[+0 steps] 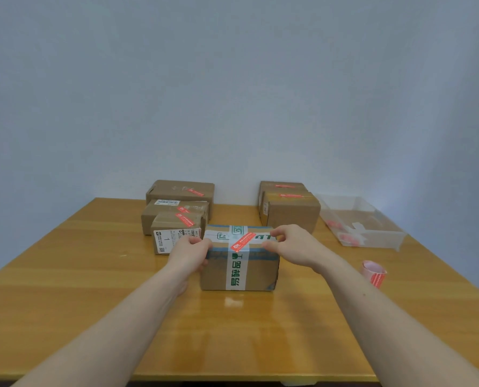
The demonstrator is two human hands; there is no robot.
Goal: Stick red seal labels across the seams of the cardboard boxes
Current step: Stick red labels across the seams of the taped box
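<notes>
A cardboard box (258,272) with white and green printed tape stands in the middle of the table. A red seal label (242,242) lies slanted across the tape on its top. My left hand (188,254) grips the box's left top edge, fingers curled over it. My right hand (291,245) holds the right top edge, thumb and fingers around the corner. A roll of red seal labels (373,272) stands on the table to the right of the box.
Three stacked-looking boxes (177,216) with red labels sit behind on the left, two more boxes (288,210) behind on the right. A clear plastic bin (366,224) holding red pieces is at the far right. The wooden table (93,275) meets a plain wall.
</notes>
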